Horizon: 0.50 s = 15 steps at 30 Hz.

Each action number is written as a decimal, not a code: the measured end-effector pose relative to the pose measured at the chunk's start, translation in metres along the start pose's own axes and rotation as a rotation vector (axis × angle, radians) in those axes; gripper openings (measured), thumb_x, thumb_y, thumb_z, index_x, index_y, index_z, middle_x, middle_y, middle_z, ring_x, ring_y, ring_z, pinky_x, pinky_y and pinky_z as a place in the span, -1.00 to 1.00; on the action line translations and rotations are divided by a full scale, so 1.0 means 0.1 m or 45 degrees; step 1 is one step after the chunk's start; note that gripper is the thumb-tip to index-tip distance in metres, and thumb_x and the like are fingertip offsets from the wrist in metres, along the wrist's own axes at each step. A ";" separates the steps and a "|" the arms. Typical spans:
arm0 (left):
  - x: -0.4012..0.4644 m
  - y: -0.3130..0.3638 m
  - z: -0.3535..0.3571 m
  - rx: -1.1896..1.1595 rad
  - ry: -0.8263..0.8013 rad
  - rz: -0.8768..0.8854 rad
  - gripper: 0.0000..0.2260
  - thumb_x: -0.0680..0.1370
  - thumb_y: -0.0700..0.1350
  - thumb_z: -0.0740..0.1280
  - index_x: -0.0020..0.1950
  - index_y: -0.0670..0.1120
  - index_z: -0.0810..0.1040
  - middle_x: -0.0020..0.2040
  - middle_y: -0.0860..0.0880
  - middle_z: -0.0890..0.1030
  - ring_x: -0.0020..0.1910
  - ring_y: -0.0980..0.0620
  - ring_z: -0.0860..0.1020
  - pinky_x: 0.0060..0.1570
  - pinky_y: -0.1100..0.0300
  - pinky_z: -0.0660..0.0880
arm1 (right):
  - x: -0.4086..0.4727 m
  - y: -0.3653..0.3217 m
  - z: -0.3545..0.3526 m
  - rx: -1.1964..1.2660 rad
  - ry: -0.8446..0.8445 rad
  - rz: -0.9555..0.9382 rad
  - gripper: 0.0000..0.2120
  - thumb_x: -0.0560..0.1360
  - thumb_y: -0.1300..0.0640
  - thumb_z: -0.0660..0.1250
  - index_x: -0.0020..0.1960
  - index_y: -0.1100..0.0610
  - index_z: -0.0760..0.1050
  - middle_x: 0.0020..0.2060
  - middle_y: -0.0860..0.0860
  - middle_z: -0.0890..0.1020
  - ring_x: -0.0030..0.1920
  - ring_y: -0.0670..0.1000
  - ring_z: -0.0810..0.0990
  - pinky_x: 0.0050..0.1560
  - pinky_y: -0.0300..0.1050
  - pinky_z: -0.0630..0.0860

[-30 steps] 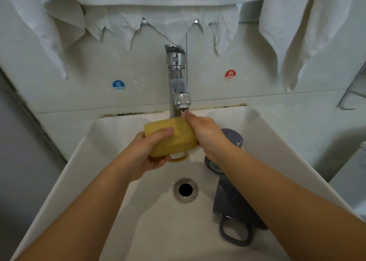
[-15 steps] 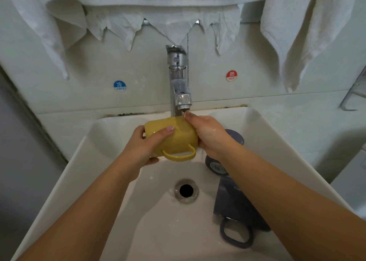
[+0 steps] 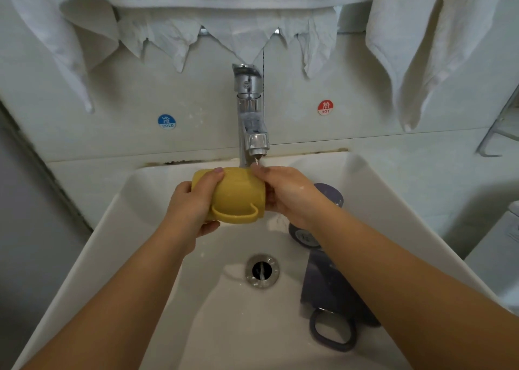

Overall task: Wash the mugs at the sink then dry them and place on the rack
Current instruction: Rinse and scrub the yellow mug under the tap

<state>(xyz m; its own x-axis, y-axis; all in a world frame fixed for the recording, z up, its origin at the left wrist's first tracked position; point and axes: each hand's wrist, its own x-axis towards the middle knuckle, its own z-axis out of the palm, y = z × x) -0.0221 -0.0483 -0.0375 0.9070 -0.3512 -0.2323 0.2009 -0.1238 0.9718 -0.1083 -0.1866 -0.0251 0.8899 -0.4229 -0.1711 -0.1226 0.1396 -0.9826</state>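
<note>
**2 hands on 1 yellow mug, lying sideways under the tap**

2 hands share the yellow mug (image 3: 229, 194), which is held above the sink (image 3: 118, 218) just below the faucet (image 3: 251, 117). Its long axis runs left to right, roughly level. The base end sits in the left hand (image 3: 191, 206) and the mouth end faces the right hand (image 3: 286, 194). The handle hangs off the lower side, pointing toward the person.

The left hand's fingers are curled round the base end: one digit lies over the top of the mug, others show beneath it. That hand carries the weight. The right hand is at the mouth end with its fingers bent toward the rim; whether they reach inside or only press the rim cannot be told, as the mug wall hides them. A thin stream falls from the spout onto the right hand's fingers (image 3: 259, 170), right at the mug's upper edge.

Judging from this, the rinse or rub of the yellow mug is under way. Any turning of the mug would be about that left-right axis, with the left hand as the anchor and the right hand nearer the opening.

2 dark purple mugs wait in the basin to the right of the drain (image 3: 262, 271): the far purple mug (image 3: 330, 194) partly behind the right wrist, the near purple mug (image 3: 328, 291) with its loop handle toward the person. Both look unwashed as yet. White towels (image 3: 421, 46) hang on the wall above.
</note>
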 end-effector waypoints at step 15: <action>-0.22 0.04 -0.03 -0.027 -0.744 -0.337 -0.46 0.30 0.21 0.35 0.20 -0.03 0.51 -0.03 -0.15 0.70 -0.11 -0.13 0.68 -0.13 -0.03 0.62 | -0.07 -0.09 -0.31 -0.068 -0.215 -0.105 -0.73 0.53 0.02 0.30 0.13 0.18 0.53 0.05 0.12 0.62 0.09 0.11 0.58 0.11 -0.01 0.56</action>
<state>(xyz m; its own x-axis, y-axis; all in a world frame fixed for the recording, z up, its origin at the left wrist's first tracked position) -0.0401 -0.0380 -0.0282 0.4759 -0.7599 -0.4428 0.4027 -0.2594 0.8778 -0.1270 -0.2132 -0.0173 0.9584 -0.2740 -0.0795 -0.0651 0.0613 -0.9960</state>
